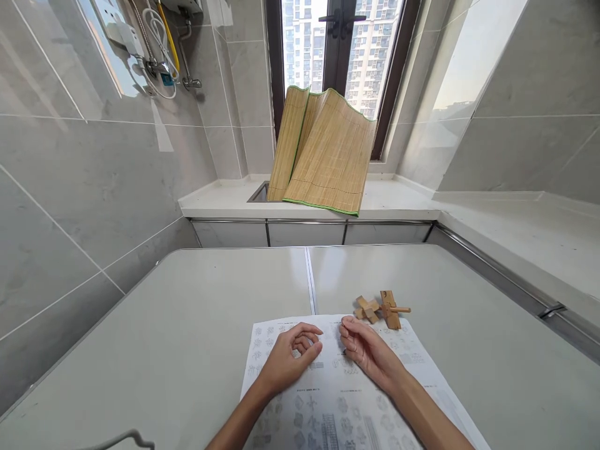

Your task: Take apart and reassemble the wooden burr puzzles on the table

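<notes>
My left hand [291, 356] hovers over or rests on a large printed sheet [323, 390], and I cannot tell which. Its fingers curve loosely, with a gap between thumb and index finger and nothing between them. Across from it, my right hand [370, 350] is closed, fingers curled together; whatever they hold, if anything, is hidden. Just beyond the right hand lie two wooden pieces: a pale interlocking block puzzle [367, 309] and a darker crossed-wood puzzle [390, 309] with a rod sticking out to the right. Small drawings and text cover the sheet.
The sheet lies on a glossy white table [140, 337] with a seam down its middle. Behind it, a bamboo mat [328, 156] leans against the window on a white counter [394, 200]. A grey curved object [134, 435] shows at bottom left. Cables [162, 37] hang at upper left.
</notes>
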A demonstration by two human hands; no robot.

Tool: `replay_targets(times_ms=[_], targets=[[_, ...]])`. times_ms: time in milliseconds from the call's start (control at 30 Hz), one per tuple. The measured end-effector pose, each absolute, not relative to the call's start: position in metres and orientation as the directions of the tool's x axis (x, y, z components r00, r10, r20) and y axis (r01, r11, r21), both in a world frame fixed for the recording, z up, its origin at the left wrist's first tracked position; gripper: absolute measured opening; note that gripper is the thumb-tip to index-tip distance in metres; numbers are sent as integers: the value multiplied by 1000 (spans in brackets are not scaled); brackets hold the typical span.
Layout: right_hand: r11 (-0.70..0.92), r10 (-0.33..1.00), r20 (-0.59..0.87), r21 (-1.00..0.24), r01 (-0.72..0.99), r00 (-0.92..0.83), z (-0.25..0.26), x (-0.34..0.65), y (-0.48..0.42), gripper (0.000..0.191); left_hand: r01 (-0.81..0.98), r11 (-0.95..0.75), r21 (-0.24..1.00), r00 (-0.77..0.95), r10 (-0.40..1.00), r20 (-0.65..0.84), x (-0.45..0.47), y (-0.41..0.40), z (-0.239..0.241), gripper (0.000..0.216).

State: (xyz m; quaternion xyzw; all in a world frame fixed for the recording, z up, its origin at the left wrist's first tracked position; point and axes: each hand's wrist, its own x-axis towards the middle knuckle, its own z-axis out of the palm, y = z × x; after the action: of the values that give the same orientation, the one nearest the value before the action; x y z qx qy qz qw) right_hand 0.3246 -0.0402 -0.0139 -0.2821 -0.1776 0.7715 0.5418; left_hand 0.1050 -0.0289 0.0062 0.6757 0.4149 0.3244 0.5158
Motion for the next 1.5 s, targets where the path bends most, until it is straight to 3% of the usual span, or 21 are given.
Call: replay_targets(times_ms=[767,1300,1500], targets=[[-424,905,-266,-477,-770,-333,-24,328,-33,20,274,-107,956,434,901,-23,107,-30,9,27],[-405,914,-225,-477,-780,-337,-27,327,-33,12,309,-124,943,437,899,-25,106,-30,11,26],[-361,932,-185,-466,-807,-310,-26,326,-32,18,324,-132,937,439,898,-26,107,-28,15,28]])
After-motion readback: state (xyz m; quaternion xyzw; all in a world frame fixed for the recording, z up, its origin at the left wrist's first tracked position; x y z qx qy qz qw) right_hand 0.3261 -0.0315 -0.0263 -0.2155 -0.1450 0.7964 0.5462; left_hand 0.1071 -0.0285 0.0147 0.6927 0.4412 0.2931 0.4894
